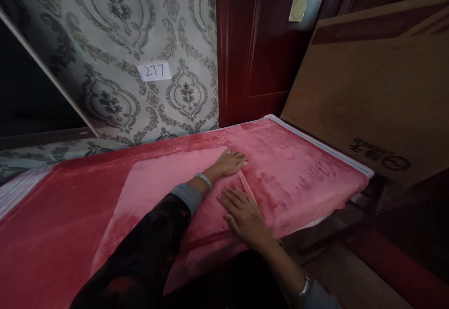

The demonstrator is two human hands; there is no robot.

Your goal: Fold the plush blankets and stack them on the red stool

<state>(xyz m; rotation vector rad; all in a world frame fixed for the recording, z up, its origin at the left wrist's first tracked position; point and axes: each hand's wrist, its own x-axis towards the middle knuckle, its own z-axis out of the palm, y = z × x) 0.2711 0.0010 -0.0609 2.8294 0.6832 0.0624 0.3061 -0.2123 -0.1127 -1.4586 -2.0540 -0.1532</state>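
A pink, plush piece of cloth (157, 178) lies flat on a larger pink plush cover (287, 159) with a pale striped border. My left hand (229, 163) rests on the cloth near its far right corner, fingers stretched out toward the right edge. Closer to me, my right hand (243, 213) lies flat by the same right edge, its fingers extended and pointing up and left. Neither hand grasps anything. Part of the cloth's near side is hidden behind my left forearm.
Behind the cover stands a patterned wall (189, 42) with a paper label (154, 71) reading 277. A dark red wood panel (259, 56) carries a switch plate (299, 7). A large cardboard box (368, 84) leans at the right, and a dark screen (31, 84) is at left.
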